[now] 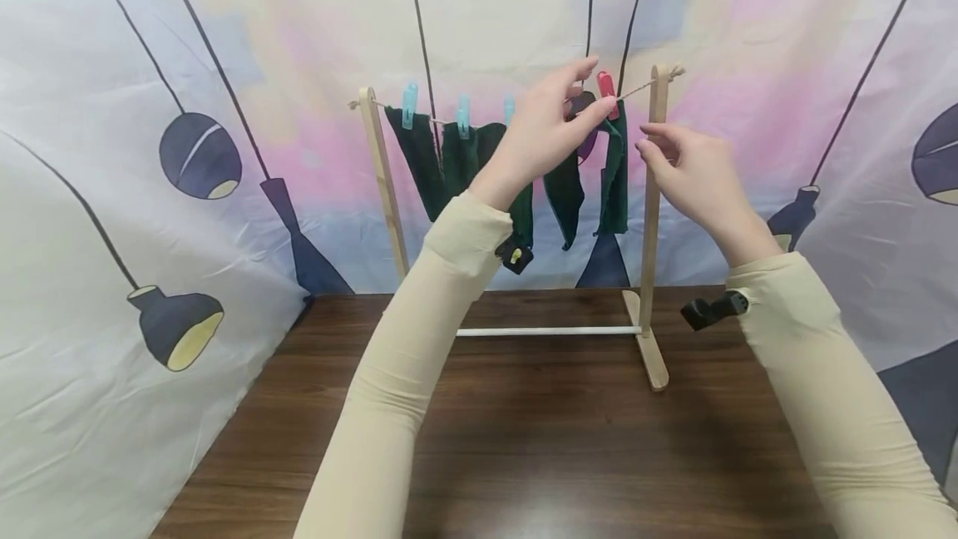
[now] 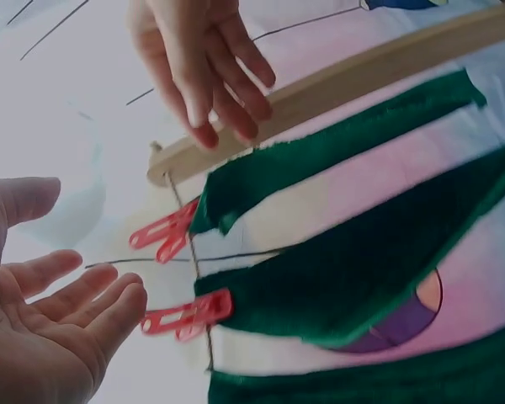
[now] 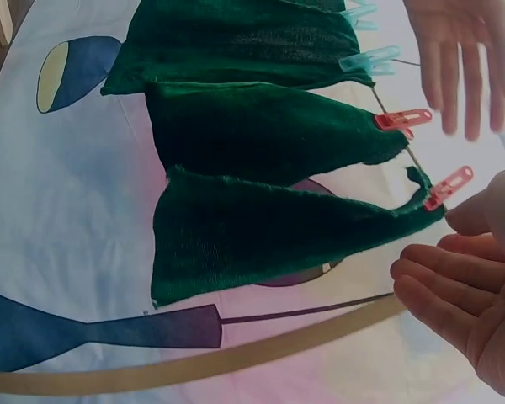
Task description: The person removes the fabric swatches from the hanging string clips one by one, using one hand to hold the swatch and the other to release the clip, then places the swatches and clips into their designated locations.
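Dark green cloth pieces hang from a twine line (image 1: 636, 91) held by clothespins. A red clothespin (image 1: 607, 93) clips the rightmost cloth (image 1: 615, 181), whose top corner is folded over in the right wrist view. Another red clothespin (image 2: 188, 316) grips the neighbouring cloth (image 2: 345, 269). My left hand (image 1: 535, 130) is raised before the line, its fingers apart and holding nothing, just left of the end clothespin in the head view. My right hand (image 1: 694, 177) hovers by the right post with loosely bent fingers and nothing in them; its thumb is close to the end clothespin in the right wrist view.
Light blue clothespins (image 1: 409, 106) hold the cloths on the left. The wooden stand has a left post (image 1: 383, 181), a right post (image 1: 651, 231) with a foot (image 1: 648, 356), and a white crossbar (image 1: 554, 330). It stands on a dark wooden table (image 1: 539, 439) before a painted curtain (image 1: 299, 40).
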{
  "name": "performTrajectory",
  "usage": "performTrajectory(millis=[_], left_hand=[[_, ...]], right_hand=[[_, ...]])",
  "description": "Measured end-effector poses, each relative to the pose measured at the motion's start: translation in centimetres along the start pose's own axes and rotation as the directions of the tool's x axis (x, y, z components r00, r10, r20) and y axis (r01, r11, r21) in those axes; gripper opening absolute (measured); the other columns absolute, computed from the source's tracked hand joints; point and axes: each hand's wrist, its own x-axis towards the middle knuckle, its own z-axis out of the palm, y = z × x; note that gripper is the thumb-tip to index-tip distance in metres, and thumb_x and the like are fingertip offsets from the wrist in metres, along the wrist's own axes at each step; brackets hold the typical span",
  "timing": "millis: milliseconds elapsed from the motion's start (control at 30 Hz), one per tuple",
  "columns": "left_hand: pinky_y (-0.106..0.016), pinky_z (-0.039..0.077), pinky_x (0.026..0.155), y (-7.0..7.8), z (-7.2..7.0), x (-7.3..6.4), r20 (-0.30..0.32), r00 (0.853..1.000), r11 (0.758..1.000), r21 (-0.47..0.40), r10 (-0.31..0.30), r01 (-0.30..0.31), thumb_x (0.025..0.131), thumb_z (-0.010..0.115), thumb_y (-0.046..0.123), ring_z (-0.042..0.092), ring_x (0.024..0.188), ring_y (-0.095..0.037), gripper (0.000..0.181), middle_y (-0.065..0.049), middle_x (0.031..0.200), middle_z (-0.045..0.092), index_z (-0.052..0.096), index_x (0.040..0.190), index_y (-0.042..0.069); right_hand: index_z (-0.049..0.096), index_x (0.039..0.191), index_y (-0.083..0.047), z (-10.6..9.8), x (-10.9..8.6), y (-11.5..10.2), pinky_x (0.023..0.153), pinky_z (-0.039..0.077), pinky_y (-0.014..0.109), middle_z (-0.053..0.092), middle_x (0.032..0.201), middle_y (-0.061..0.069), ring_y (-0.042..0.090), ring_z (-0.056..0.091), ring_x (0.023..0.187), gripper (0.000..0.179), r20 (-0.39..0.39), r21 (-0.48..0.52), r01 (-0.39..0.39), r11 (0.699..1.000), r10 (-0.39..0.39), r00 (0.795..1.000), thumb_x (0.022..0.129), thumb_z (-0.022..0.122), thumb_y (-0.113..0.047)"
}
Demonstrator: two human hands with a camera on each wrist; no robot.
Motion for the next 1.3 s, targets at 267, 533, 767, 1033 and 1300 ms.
performTrajectory(millis=[267,533,767,1033,1300], left_hand=[[-0.026,0.048,0.101,0.2,2.2,0.9,-0.010,0.998,0.996,-0.057,-0.064,0.064,0.101,0.062,0.029,0.053,0.134,-0.019,0.059,-0.004,0.155,0.045,0.042,0.153,0.010],[-0.026,0.048,0.100,0.1,3.1,1.4,-0.021,0.993,0.990,-0.077,-0.118,0.116,0.103,0.059,0.028,0.054,0.133,-0.021,0.060,-0.006,0.154,0.047,0.037,0.155,0.010],[-0.026,0.048,0.101,-0.2,2.8,2.6,-0.001,0.978,0.972,-0.113,-0.208,0.206,0.104,0.057,0.029,0.052,0.134,-0.015,0.059,-0.005,0.155,0.045,0.035,0.157,0.014],[-0.024,0.047,0.101,-0.2,2.4,3.3,-0.012,0.982,0.973,-0.134,-0.190,0.187,0.104,0.058,0.027,0.056,0.130,-0.013,0.057,-0.004,0.149,0.053,0.038,0.155,0.012],[-0.022,0.052,0.094,-0.5,3.0,3.6,-0.032,0.990,0.990,-0.037,-0.134,0.133,0.102,0.061,0.027,0.062,0.121,-0.014,0.054,-0.008,0.137,0.061,0.046,0.150,0.006]], right_hand=[[0.052,0.145,0.000,0.6,0.5,-0.8,0.091,0.052,0.058,0.066,0.124,0.026,0.042,0.065,0.103,0.051,0.041,-0.038,-0.031,0.999,0.032,0.999,0.107,0.045,-0.034],[0.047,0.149,-0.002,1.0,1.1,-1.3,0.081,0.055,0.053,0.069,0.097,0.026,0.038,0.063,0.082,0.051,0.126,-0.071,-0.081,0.994,0.089,0.988,0.108,0.038,-0.031],[0.045,0.150,-0.002,1.2,1.9,-1.4,0.088,0.052,0.056,0.065,0.110,0.026,0.038,0.060,0.091,0.052,0.170,-0.027,-0.118,0.993,0.120,0.978,0.109,0.038,-0.033],[0.043,0.153,-0.007,1.4,2.3,-1.3,0.096,0.051,0.055,0.063,0.129,0.024,0.038,0.064,0.114,0.054,0.166,0.108,-0.146,0.983,0.128,0.978,0.106,0.048,-0.034],[0.053,0.142,-0.002,2.2,2.6,-1.3,0.092,0.054,0.052,0.067,0.121,0.024,0.038,0.068,0.106,0.047,0.114,0.104,-0.104,0.989,0.092,0.989,0.105,0.051,-0.030]])
